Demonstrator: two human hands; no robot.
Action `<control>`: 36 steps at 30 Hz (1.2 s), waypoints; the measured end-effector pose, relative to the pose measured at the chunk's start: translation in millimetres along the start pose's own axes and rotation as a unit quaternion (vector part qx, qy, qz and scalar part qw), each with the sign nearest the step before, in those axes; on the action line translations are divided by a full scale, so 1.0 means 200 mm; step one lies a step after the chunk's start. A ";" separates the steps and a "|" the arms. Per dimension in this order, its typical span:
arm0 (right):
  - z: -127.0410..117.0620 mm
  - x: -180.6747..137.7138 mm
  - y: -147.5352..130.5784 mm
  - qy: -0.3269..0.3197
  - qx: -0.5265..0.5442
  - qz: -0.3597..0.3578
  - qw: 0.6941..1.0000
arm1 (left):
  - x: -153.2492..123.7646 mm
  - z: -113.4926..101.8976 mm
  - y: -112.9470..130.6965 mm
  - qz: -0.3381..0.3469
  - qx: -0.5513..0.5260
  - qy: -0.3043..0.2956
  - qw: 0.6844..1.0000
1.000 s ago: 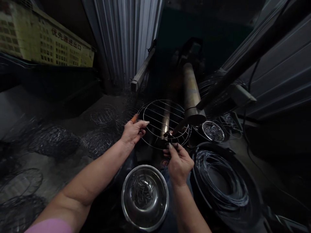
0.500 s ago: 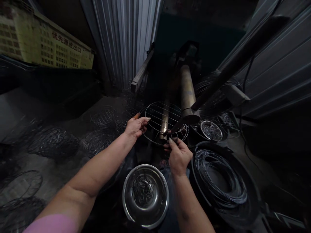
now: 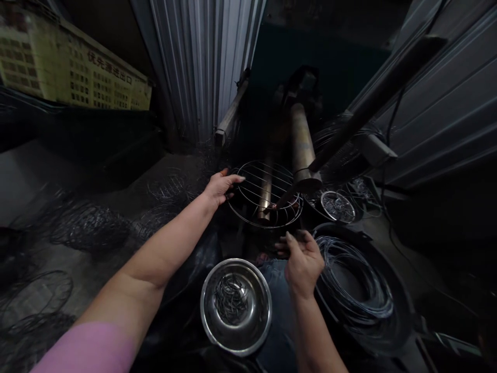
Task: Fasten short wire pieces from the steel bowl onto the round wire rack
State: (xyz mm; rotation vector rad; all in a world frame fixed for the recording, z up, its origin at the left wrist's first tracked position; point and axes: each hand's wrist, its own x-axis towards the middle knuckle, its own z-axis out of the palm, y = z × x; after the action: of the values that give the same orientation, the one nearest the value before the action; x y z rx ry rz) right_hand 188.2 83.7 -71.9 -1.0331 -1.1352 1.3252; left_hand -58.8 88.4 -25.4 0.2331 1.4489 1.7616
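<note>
A round wire rack [image 3: 254, 220] with parallel cross wires sits around the lower metal cylinder [image 3: 266, 191] of a machine, beneath a thicker upper cylinder [image 3: 303, 140]. At the rack's left rim, my left hand [image 3: 222, 187] pinches the wire between thumb and fingers. My right hand [image 3: 305, 261] is apart from the rack, to its lower right, with fingers loosely curled and partly spread; nothing shows in them. Below the rack, a steel bowl [image 3: 254, 339] holds several short bent wire pieces [image 3: 230, 299]. A dark slanting rod [image 3: 373, 109] crosses at the upper cylinder's end.
A black tub [image 3: 399, 311] with coiled wire [image 3: 373, 311] stands at the right. Behind it is a round container of small metal pieces [image 3: 337, 207]. Wire frames [image 3: 91, 225] are heaped on the left floor, below a yellow crate [image 3: 97, 77].
My right hand has drawn back from the rack's near edge, down and to the right, and its fingers have loosened. My left hand stays at the left rim.
</note>
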 end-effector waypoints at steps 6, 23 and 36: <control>-0.07 -0.05 0.11 -0.066 -0.055 0.066 0.994 | 0.03 0.01 -0.01 -0.022 -0.017 -0.017 0.999; -0.06 -0.10 0.07 -0.151 -0.040 0.096 0.983 | -0.04 0.01 -0.02 -0.006 -0.043 0.016 0.999; 0.20 0.08 -0.11 -0.102 -0.178 0.006 0.979 | -0.21 0.01 -0.11 0.074 -0.100 0.075 0.989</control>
State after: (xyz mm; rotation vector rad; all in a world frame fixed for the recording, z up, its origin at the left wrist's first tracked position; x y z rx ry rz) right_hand 152.2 96.2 -42.7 -1.1805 -1.5645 1.2854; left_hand -21.1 60.9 -29.8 0.1056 1.3751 2.0687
